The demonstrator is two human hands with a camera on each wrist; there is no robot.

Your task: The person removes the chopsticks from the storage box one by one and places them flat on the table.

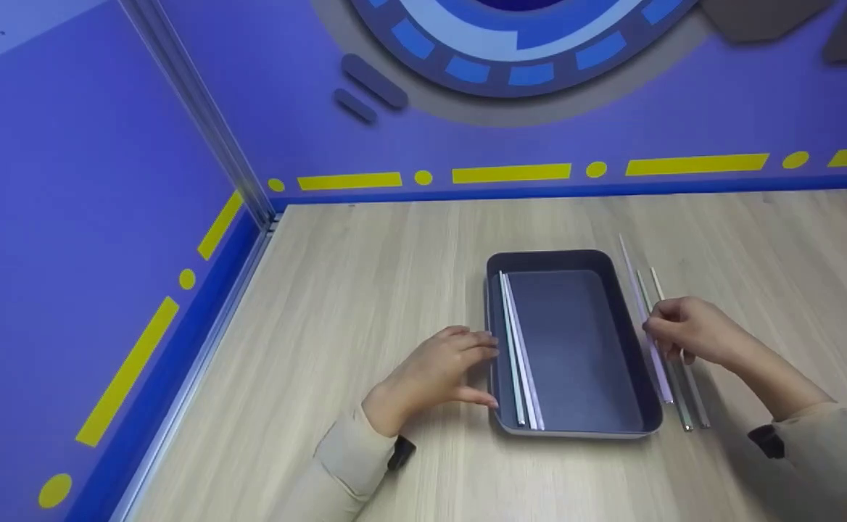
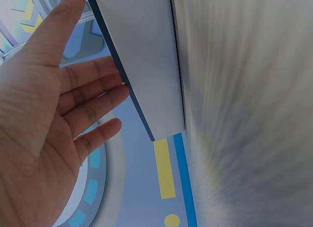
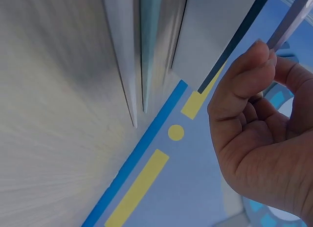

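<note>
A dark rectangular tray (image 1: 576, 341) with a pale outer wall (image 2: 139, 60) stands on the table. My left hand (image 1: 444, 370) is at its left side, fingers fairly straight and fingertips at the rim, thumb spread towards the near corner. Inside, along the left wall, lie a pale green chopstick (image 1: 514, 362) and pale lilac chopsticks (image 1: 527, 370). Right of the tray, my right hand (image 1: 695, 330) pinches a lilac chopstick (image 1: 658, 371) between thumb and fingers; in the right wrist view it is raised above the tray's rim. Under that hand, a green chopstick (image 3: 149, 46) and a greyish-white chopstick (image 3: 122, 46) lie side by side.
The wooden table (image 1: 336, 290) meets a blue back wall (image 1: 264, 87) with yellow markings. At the left, a blue side panel (image 1: 68, 217) rises along a metal edge strip.
</note>
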